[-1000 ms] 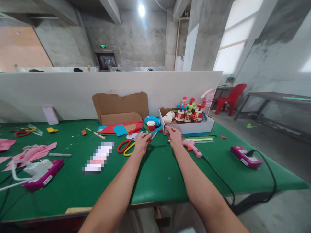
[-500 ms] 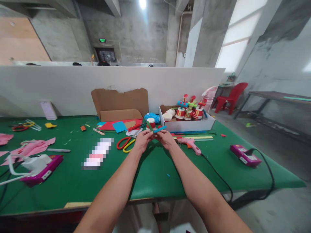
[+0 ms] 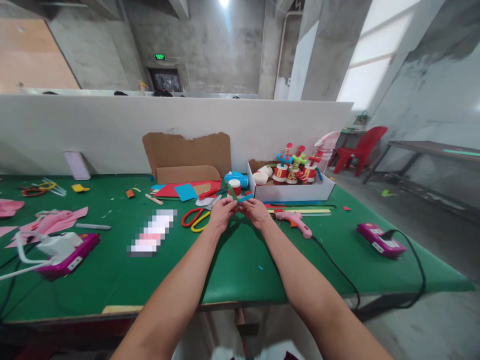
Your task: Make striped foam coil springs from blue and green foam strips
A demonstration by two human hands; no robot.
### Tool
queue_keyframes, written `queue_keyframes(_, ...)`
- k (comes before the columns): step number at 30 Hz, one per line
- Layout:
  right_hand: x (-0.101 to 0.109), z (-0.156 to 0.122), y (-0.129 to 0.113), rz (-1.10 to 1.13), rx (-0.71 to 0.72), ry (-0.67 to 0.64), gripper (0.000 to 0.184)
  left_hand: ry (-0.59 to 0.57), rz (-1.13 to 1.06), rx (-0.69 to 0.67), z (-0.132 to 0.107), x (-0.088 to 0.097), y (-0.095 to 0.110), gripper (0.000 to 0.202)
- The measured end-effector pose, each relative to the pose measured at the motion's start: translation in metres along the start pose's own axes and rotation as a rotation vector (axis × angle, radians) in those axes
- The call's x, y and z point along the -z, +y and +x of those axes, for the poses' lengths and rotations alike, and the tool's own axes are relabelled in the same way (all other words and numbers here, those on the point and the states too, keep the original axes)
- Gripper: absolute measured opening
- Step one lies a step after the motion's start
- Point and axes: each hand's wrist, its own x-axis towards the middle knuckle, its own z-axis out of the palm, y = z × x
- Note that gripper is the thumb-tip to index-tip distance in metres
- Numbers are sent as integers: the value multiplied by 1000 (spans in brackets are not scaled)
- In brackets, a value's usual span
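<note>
Close together above the table, my left hand (image 3: 223,212) and my right hand (image 3: 257,213) meet at the fingertips. A narrow green strip (image 3: 231,191) rises from the pinch of my left hand. My right hand pinches a narrow blue strip (image 3: 245,198), which crosses near the base of the green one. Just behind the strips stands a red and white paper cup (image 3: 234,185), partly hidden by them. Beside my left hand lie scissors (image 3: 192,218) with red and yellow handles. A pink glue gun (image 3: 296,221) rests to the right of my right hand.
A white box (image 3: 294,191) holds several red cup figures. Coloured paper sheets (image 3: 186,192) lie before a propped cardboard piece (image 3: 191,155). Purple power strips stand left (image 3: 71,260) and right (image 3: 380,241), and the glue gun's black cord (image 3: 335,260) runs over the table edge.
The view has shifted slightly. Both hands stay together with the strips, and the blue strip looks shorter and a little lower between the fingers.
</note>
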Motion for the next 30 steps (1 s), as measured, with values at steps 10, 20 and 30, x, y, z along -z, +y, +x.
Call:
queue_keyframes(10,-3,-1,-1,-24,1,29,35,6,39,-22,2,2,-3,37)
queue_keyframes(20,-1,1,2,-78,42,12,34,42,6,-18,4,3,-4,38)
queue_keyframes(30,-3,0,-1,-70,61,54,33,-10,-40,-28,2,3,-4,40)
